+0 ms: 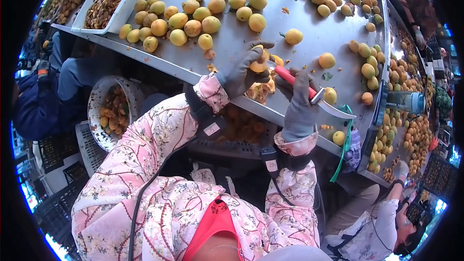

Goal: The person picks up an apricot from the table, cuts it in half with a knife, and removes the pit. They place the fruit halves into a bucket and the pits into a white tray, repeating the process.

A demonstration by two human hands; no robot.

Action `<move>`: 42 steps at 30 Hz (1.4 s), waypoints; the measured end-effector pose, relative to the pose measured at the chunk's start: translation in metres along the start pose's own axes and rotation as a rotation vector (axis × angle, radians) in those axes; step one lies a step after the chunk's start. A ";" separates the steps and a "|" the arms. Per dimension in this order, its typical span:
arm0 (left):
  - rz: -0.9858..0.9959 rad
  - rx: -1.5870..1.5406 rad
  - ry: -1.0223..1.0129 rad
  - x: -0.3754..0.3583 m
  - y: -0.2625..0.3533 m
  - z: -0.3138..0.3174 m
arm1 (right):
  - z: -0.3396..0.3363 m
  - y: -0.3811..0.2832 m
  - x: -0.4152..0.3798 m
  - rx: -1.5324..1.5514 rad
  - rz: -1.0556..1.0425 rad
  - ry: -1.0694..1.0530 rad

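My left hand (240, 71), in a dark grey glove, grips a yellow-orange apricot (258, 65) over the table's near edge. In my right hand (299, 104), also gloved, is a red-handled knife (286, 74). One metal end of it points at the apricot, right at its side. From the handle's other end a curved blade (333, 111) sticks out past my wrist, and a green ribbon (346, 150) hangs by its tip. Cut apricot pieces (261, 92) lie in a heap below my hands at the table edge.
Whole apricots (192, 28) are spread over the metal table (270, 24). A white tray (113, 23) of brown apricot stones stands back left. Below are a white bucket (96, 97) of fruit pieces and a crate (227, 147). A bottle (406, 101) lies right; other people sit on both sides.
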State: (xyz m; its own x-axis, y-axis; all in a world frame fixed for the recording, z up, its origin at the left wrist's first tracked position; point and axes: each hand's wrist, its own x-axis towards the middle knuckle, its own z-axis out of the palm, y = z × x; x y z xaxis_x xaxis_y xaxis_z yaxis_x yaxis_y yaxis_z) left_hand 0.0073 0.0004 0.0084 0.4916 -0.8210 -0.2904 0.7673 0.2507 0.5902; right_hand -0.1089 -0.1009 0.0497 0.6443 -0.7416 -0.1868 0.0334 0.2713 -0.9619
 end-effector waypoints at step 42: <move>0.502 0.695 0.117 0.009 -0.008 -0.012 | 0.021 0.031 -0.018 0.179 0.116 0.092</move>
State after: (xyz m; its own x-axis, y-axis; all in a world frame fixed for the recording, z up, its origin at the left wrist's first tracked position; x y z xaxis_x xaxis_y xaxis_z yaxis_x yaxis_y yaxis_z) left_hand 0.0106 -0.0024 -0.0077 0.7735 -0.6293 0.0750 0.0409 0.1676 0.9850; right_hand -0.1034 -0.0665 0.0270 0.5797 -0.7497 -0.3191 0.1036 0.4563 -0.8838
